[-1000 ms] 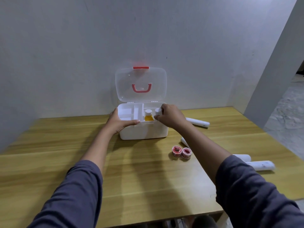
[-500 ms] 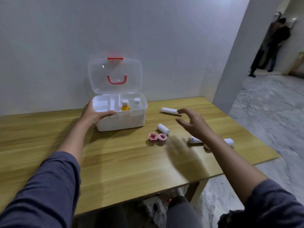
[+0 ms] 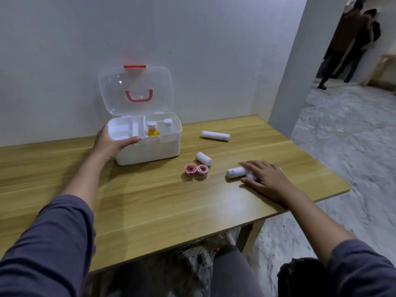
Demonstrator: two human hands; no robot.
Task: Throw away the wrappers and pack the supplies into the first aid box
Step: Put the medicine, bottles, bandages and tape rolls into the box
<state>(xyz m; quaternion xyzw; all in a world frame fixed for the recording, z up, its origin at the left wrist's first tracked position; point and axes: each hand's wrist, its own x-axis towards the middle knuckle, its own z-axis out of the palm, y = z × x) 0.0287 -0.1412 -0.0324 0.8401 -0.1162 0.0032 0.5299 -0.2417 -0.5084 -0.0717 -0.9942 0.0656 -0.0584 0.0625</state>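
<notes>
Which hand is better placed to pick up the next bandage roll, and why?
Right. The right hand already rests on the wrapped roll, while the left hand steadies the first aid box.

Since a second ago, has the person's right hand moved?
Yes. The right hand left the white plastic first aid box, moving rightward onto a white bandage roll.

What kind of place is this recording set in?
Probably a bare indoor workroom, not a home: a plain wooden table against an unadorned grey wall, and a rough concrete floor beyond.
</notes>
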